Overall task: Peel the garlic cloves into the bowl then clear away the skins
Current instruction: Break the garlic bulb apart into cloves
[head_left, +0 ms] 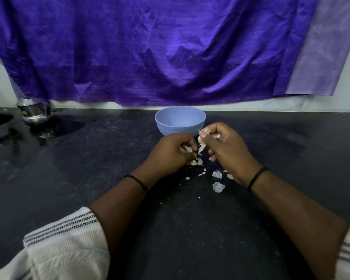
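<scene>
Right grip: fingers curled round a pale papery-skinned garlic clove, pinched at its upper end. Left grip: fingers curled, pinching a loose strip of skin near the clove's lower end; the two grips nearly touching. Both are held just above the dark speckled stone tabletop. Light blue round plastic bowl stands at 12 o'clock from the hands, just behind them. Scattered white garlic skins lie on the tabletop at 6 o'clock below the hands. Shiny steel pot at far 10 o'clock. Purple cloth hangs behind.
</scene>
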`<control>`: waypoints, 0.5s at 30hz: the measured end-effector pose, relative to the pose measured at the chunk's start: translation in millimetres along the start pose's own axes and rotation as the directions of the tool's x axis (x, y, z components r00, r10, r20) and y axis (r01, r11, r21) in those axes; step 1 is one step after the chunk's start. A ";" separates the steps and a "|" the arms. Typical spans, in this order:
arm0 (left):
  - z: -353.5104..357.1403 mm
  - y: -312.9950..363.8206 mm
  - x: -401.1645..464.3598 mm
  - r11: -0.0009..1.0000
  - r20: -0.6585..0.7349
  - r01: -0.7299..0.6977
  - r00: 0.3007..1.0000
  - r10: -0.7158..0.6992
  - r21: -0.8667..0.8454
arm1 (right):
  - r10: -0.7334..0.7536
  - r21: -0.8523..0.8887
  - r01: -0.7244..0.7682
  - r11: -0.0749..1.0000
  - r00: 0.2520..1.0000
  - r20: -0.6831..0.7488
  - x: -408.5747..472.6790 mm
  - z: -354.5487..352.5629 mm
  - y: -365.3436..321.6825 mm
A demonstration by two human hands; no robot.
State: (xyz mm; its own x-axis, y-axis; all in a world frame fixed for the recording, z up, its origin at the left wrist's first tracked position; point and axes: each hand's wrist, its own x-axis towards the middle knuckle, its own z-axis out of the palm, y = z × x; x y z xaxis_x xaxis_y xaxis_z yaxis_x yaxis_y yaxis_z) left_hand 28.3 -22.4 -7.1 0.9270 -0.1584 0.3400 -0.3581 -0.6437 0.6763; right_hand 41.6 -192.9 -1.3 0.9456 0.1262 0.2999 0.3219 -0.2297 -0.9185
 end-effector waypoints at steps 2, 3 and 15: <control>-1.1 0.7 0.2 0.996 0.000 -0.002 1.000 0.002 0.085 | -0.001 -0.024 0.002 1.000 0.999 0.035 -0.3 -0.1 2.7; -1.4 1.0 0.4 0.994 0.002 0.001 1.000 -0.002 0.114 | -0.004 -0.033 0.005 0.999 0.999 0.048 -0.4 -0.5 3.3; -2.0 11.4 -1.0 0.995 -0.082 0.087 0.993 -0.091 -0.042 | -0.039 0.116 0.029 0.993 0.996 0.086 -2.9 -3.4 1.3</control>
State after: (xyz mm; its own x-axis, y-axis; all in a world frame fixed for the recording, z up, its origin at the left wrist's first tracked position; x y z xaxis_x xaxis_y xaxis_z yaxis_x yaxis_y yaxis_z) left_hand 23.0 -28.0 1.6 0.9433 -0.0376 0.3298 -0.2802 -0.6229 0.7304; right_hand 39.4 -196.7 -2.4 0.9247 0.2177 0.3124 0.3417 -0.1126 -0.9330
